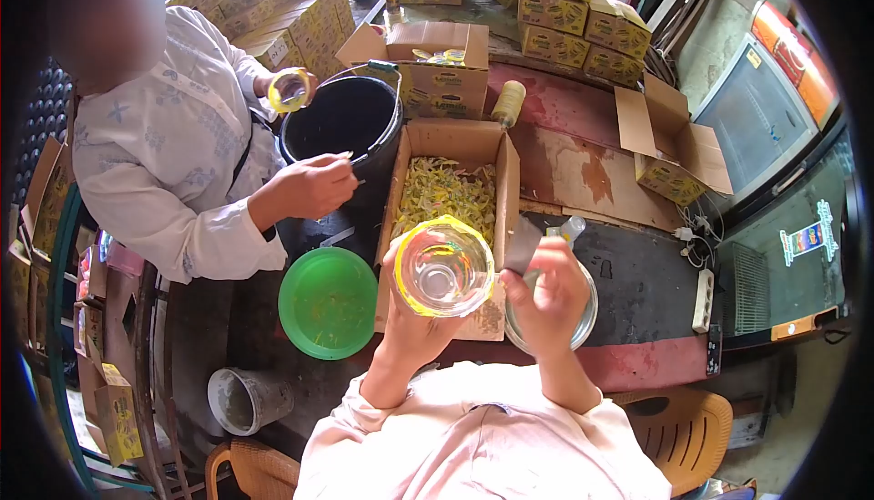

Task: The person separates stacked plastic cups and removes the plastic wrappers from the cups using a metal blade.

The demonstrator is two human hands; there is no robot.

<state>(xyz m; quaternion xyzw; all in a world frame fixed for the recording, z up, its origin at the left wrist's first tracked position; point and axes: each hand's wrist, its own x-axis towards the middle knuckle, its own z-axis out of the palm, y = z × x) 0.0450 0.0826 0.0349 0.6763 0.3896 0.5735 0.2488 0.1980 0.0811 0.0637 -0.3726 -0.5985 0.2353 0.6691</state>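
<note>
My left hand (411,334) is wrapped round a clear cup (444,272) with a yellow band at its rim, its round opening facing me. Close to the cup's right side is my right hand (548,298), fingers curled and thumb toward the rim; I cannot make out what is in them. Behind the cup stands an open cardboard box (512,181) holding many yellow-green strips (446,192). A round metal bowl (587,313) is partly hidden under my right hand. To the left sits a green basin (328,304) with a few scraps inside.
On the left, a co-worker holds a yellow-rimmed cup (289,90) beside a black bucket (350,104). A yellowish bottle (508,102) lies behind the box. Open cartons (678,140), a power strip (703,300) and a white bucket (244,400) are around the table.
</note>
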